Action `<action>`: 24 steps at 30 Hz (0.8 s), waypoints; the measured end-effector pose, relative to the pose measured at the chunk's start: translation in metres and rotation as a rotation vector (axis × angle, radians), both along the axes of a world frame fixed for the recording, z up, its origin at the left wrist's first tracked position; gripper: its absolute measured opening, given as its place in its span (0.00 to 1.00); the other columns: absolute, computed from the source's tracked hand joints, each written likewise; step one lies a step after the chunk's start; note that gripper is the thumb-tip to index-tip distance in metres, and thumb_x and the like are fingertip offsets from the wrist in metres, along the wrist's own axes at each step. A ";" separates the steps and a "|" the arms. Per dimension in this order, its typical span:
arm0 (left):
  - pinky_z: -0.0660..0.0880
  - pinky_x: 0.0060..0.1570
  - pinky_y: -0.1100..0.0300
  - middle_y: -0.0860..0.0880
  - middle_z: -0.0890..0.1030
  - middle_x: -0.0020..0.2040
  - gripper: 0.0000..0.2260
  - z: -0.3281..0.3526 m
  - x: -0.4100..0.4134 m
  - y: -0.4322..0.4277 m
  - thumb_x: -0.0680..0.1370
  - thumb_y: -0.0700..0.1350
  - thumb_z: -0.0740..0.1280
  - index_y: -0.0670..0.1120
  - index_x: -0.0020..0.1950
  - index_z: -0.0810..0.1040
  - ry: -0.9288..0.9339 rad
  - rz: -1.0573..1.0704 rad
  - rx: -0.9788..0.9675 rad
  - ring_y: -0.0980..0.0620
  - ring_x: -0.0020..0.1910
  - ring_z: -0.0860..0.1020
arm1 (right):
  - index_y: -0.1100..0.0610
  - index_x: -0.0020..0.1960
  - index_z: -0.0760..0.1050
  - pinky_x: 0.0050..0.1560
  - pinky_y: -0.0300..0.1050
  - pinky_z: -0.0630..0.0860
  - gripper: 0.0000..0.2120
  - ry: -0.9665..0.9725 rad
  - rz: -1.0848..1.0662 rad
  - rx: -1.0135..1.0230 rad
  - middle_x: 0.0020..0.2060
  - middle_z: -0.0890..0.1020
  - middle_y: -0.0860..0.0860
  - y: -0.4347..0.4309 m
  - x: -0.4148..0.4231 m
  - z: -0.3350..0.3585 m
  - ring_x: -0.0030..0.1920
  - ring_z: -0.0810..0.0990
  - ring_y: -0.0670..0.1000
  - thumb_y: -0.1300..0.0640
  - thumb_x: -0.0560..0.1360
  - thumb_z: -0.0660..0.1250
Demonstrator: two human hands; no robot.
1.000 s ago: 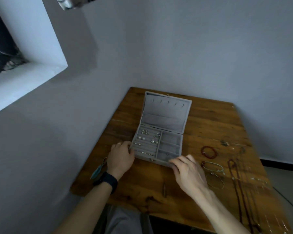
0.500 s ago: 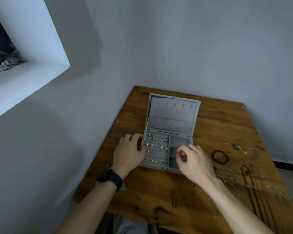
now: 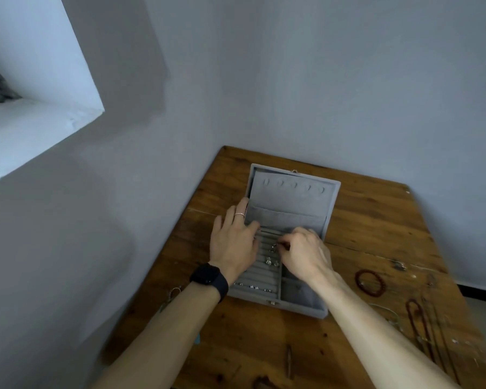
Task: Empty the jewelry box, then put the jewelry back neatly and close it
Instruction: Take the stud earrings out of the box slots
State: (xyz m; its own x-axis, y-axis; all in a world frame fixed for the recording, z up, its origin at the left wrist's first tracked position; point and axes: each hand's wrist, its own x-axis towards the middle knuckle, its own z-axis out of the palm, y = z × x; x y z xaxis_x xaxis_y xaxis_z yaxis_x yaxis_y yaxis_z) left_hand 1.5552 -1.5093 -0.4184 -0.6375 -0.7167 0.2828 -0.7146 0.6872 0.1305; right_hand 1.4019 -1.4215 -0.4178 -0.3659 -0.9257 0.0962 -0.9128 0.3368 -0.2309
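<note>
A grey velvet jewelry box (image 3: pixel 306 303) lies open on the wooden table (image 3: pixel 371 220), its lid (image 3: pixel 292 197) tilted back. Small rings and studs (image 3: pixel 270 261) sit in the slotted rows of its left part. My left hand (image 3: pixel 235 242) rests flat on the box's left side, fingers spread, a black watch on the wrist. Over the upper ring rows, my right hand (image 3: pixel 303 255) has its fingertips pinched on a small shiny ring (image 3: pixel 277 246). The right compartments are partly hidden by my right wrist.
A red bead bracelet (image 3: pixel 371 283), thin bangles (image 3: pixel 387 313) and dark necklaces (image 3: pixel 421 324) lie on the table to the right of the box. Small pieces lie near the table's left edge (image 3: pixel 174 292). Grey walls meet behind the table, which ends on the left.
Both hands have moved forward from the box's near edge. The left now lies on the box's left side, and the right has reached the upper ring rows and pinched a ring.
</note>
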 end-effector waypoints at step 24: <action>0.80 0.45 0.53 0.47 0.81 0.51 0.11 0.005 -0.041 0.013 0.81 0.51 0.66 0.46 0.51 0.84 -0.083 0.007 0.183 0.46 0.53 0.79 | 0.50 0.52 0.79 0.43 0.33 0.70 0.04 -0.655 -0.317 -0.232 0.50 0.81 0.45 0.029 -0.003 0.014 0.51 0.79 0.46 0.54 0.81 0.66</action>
State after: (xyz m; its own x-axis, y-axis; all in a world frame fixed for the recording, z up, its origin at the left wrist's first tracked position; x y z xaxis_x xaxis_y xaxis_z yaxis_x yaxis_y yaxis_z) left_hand 1.5143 -1.4964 -0.4136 -0.6480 -0.7557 0.0947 -0.7328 0.6525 0.1932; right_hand 1.3992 -1.3923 -0.4035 -0.6604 -0.7491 -0.0525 -0.4326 0.4367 -0.7888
